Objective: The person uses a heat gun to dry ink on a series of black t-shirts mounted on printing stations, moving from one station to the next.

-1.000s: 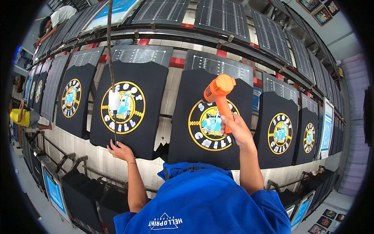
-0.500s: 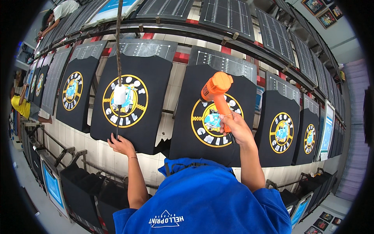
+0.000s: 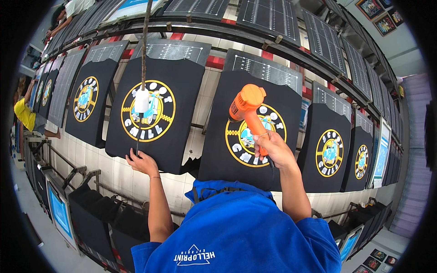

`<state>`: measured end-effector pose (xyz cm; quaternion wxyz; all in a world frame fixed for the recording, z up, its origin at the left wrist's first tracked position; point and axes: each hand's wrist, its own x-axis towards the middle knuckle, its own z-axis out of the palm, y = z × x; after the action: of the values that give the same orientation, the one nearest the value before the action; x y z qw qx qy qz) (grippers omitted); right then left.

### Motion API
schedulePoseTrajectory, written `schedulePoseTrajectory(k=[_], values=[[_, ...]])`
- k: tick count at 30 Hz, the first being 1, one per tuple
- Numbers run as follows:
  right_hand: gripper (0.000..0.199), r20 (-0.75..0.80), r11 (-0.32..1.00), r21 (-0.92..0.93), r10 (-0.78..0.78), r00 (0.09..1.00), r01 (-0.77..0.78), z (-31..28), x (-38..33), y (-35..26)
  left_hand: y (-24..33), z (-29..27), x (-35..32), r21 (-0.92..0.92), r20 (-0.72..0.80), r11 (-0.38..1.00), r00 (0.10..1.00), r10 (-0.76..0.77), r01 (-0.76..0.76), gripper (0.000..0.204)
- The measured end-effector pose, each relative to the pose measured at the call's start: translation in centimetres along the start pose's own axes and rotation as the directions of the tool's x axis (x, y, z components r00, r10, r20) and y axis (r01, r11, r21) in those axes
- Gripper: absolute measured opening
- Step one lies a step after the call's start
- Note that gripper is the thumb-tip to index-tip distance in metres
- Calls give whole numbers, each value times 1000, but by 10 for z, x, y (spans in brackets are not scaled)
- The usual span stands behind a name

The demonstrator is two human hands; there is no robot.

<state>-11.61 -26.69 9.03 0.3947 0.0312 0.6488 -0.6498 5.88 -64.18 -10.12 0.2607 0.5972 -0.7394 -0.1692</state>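
Observation:
My right hand (image 3: 276, 150) is wrapped around the handle of an orange heat gun (image 3: 251, 98). The gun is held above a black T-shirt (image 3: 227, 173) with a round printed design, its nozzle pointing left and down. My left hand (image 3: 142, 164) is by the lower edge of another black T-shirt (image 3: 182, 104), its fingers closed around a thin black cord (image 3: 138, 139). That cord runs up to a white connector (image 3: 142, 101), which hangs on a brown overhead cable (image 3: 144, 54) in front of the shirt's print.
More printed black shirts (image 3: 328, 152) lie on sloping boards to both sides. Behind them runs a metal rail (image 3: 200, 40) with bare dark boards (image 3: 268, 20). Framed screens (image 3: 61, 211) stand at lower left and right. A person in yellow (image 3: 25, 113) is at far left, another in white (image 3: 77, 9) beyond.
The heat gun has shifted slightly left and down over the shirt's print, its nozzle tipped lower. The view has moved a little; my left hand stays at the cord.

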Motion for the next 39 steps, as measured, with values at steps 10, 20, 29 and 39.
schedulePoseTrajectory(k=[10, 20, 29, 39], values=[[30, 50, 996, -80, 50, 998, -46, 10, -14, 9, -8, 3, 1, 16, -6, 999, 1000, 30, -30, 37], [29, 63, 985, -147, 102, 993, -92, 21, -42, 15, -6, 1, 0, -17, -9, 1000, 1000, -4, 4, 37], [25, 90, 985, -132, 126, 988, -114, 20, -70, 25, -10, 3, 0, -2, -25, 1000, 1000, 14, -14, 36], [25, 53, 990, -102, 100, 994, -94, 16, -97, 48, -7, 0, -1, -22, 10, 1000, 1000, -11, 12, 37]])
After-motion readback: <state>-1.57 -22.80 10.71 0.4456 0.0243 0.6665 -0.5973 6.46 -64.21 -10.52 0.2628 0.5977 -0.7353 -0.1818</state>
